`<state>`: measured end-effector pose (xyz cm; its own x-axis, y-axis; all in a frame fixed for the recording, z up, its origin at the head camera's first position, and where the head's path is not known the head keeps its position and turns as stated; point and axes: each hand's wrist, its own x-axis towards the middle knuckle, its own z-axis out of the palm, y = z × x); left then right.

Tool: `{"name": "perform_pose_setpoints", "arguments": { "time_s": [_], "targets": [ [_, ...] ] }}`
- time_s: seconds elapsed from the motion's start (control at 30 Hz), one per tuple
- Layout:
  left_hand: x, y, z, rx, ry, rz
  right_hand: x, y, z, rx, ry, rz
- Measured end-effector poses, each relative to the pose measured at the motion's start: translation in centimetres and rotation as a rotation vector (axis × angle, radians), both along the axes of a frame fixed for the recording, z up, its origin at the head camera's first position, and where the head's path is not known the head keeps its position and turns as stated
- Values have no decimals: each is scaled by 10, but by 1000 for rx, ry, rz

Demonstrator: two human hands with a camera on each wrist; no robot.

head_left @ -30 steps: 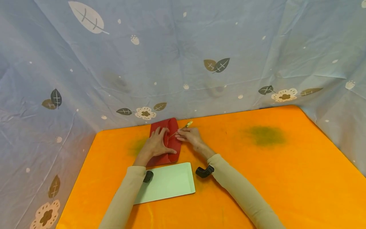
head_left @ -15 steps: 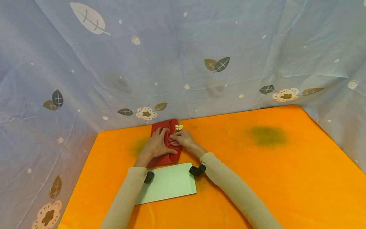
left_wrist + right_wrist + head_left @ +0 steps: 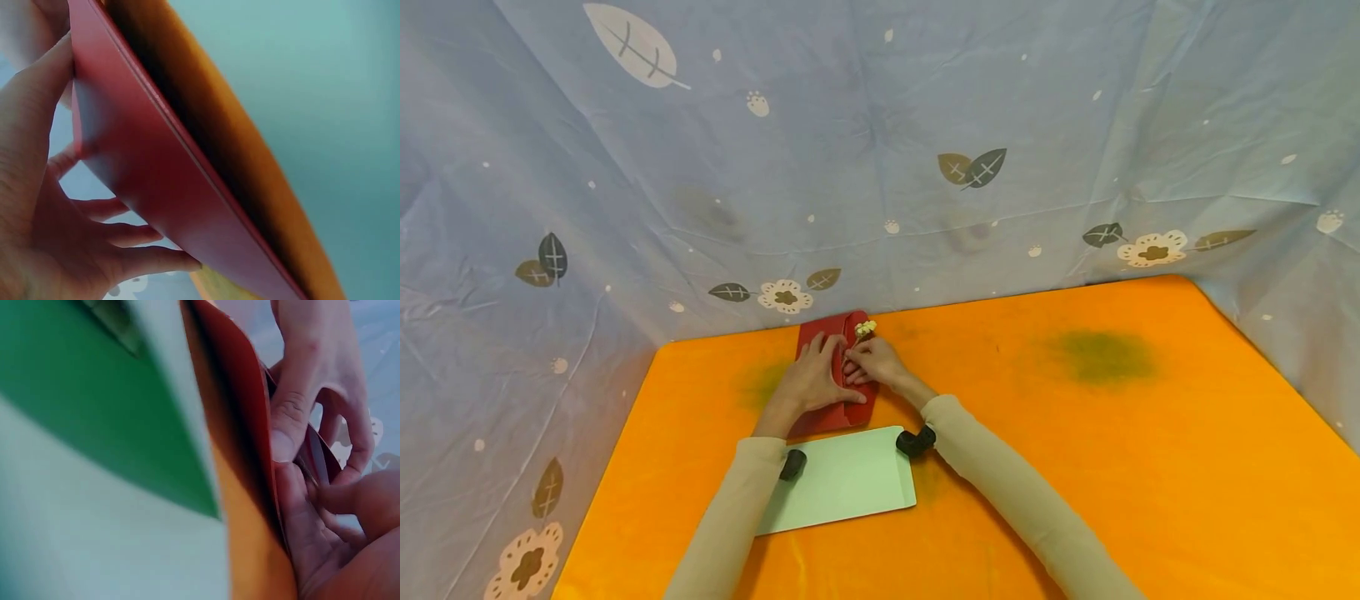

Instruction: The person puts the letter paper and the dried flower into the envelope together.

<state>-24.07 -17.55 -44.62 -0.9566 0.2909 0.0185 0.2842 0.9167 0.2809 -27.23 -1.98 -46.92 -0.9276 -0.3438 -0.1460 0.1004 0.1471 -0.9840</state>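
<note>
A red envelope lies at the back left of the table with its flap folded out to the right. Across it rests my left hand, thumb on the flap and fingers spread over the body near the mouth. My right hand pinches the thin stem of a small flower with pale yellow blossoms, over the flap beside the mouth. In the right wrist view both the left hand and the right hand meet at the envelope's opening. The stem's lower end is hidden by fingers.
A pale green envelope lies in front of the red one, partly under the left forearm. The orange table reaches far to the right. Blue patterned cloth hangs behind and at the sides.
My right hand has moved left, bringing the flower from the envelope's right edge onto the flap near the mouth. The blossoms now point more upright. My left hand has stayed in place.
</note>
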Motion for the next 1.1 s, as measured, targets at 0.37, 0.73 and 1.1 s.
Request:
{"name": "perform_pose_setpoints", "arguments": {
  "time_s": [0.37, 0.73, 1.1],
  "targets": [
    [0, 2, 0, -31, -21, 22, -3, 3, -1, -388, -161, -283],
    [0, 3, -1, -29, -32, 18, 3, 1, 1, -225, -104, -215],
    [0, 2, -3, -39, 1, 9, -2, 0, 0, 22, -15, 44]
  ]
}}
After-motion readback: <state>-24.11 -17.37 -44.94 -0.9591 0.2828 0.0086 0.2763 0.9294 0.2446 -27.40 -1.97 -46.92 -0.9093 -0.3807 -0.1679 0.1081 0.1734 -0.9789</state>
